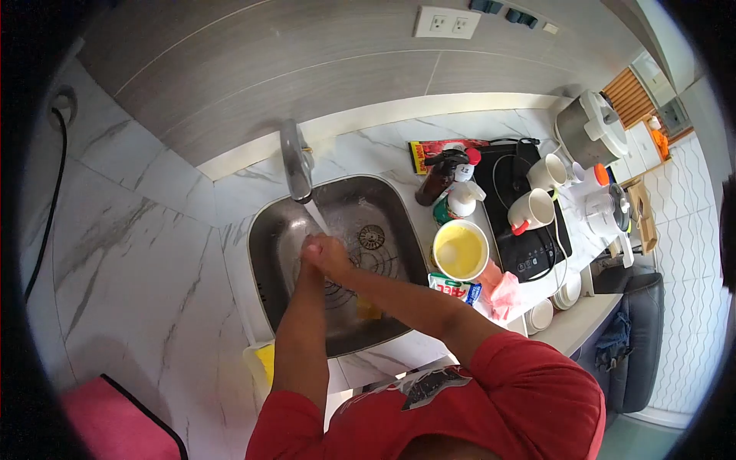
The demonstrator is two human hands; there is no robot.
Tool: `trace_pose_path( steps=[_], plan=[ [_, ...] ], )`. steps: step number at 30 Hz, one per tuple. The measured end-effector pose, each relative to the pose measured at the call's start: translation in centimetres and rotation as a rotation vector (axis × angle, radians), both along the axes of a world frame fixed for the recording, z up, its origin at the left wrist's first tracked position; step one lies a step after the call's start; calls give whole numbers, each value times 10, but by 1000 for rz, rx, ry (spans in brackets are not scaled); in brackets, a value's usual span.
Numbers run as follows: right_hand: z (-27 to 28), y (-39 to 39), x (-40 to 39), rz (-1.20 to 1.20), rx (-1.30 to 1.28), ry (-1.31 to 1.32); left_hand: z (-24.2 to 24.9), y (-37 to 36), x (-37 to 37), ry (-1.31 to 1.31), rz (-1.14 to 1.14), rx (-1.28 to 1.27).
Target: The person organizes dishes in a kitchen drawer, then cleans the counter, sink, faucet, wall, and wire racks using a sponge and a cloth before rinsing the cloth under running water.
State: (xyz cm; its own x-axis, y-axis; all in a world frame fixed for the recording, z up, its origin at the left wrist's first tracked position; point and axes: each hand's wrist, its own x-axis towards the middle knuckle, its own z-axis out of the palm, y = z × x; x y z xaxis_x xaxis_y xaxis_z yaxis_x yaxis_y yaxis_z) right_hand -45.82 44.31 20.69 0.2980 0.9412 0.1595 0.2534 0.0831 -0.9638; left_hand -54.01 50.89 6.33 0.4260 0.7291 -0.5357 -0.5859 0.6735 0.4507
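My two hands meet over the steel sink point(264, 307), beneath the stream of water point(315, 216) running from the faucet point(294, 165). My right hand point(333, 259) lies against my left hand point(310, 250), partly covering it. Their fingers are small and blurred, so whether they are closed or hold anything does not show. Below them, a dark wire rack point(391, 267) rests in the sink, close to the drain strainer point(372, 237). A yellow piece point(368, 309) lies near the sink's front side.
Right of the sink stand a yellow-lined tub point(461, 250), a white-topped bottle point(461, 198), a dark bottle point(437, 184) and a packet point(454, 287). Mugs point(530, 211) sit on the black cooktop point(529, 264). A pink cloth point(502, 294) lies at the counter edge.
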Motion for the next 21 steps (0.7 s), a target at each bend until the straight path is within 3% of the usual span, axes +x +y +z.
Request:
trace_pose_path(
  steps=[3, 5, 7, 8, 9, 10, 11, 12, 13, 14, 15, 17, 19, 21],
  plan=[
    [-5, 3, -19, 8, 106, -210, 25, -9, 13, 63, -11, -83],
    [-19, 18, -13, -133, -145, -437, 53, -18, 30, 130, -17, -160],
    [4, 25, 7, -258, -390, 84, 64, -21, 42, 133, -17, -192],
    [1, 28, 24, -204, -311, -196, 65, -21, 46, 110, -12, -195],
    [-12, 33, 38, -149, -224, -472, 45, -10, 34, -81, -131, -147],
    [-43, 41, 48, -135, -222, -471, 25, 1, 23, -260, -263, -93],
    [-89, 50, 57, -79, -231, -691, 25, 4, 18, -452, -387, -42],
    [-68, 48, 56, 22, -514, 57, 25, 7, 14, -630, -521, 20],
    [-48, 45, 55, -171, -787, 732, 55, 2, 20, -287, -318, 7],
    [-72, 46, 54, -172, -788, 729, 78, -1, 22, 56, -115, -8],
    [-120, 48, 55, -152, -712, 634, 87, -3, 20, 54, -115, -9],
    [-127, 36, 51, -135, -641, 536, 95, -6, 13, 231, -22, 52],
    [-48, 18, 35, -205, -435, 58, 53, -3, 3, 209, 15, 81],
    [-24, 10, 17, -139, -485, 72, -24, 0, -2, 189, 58, 106]
  ],
)
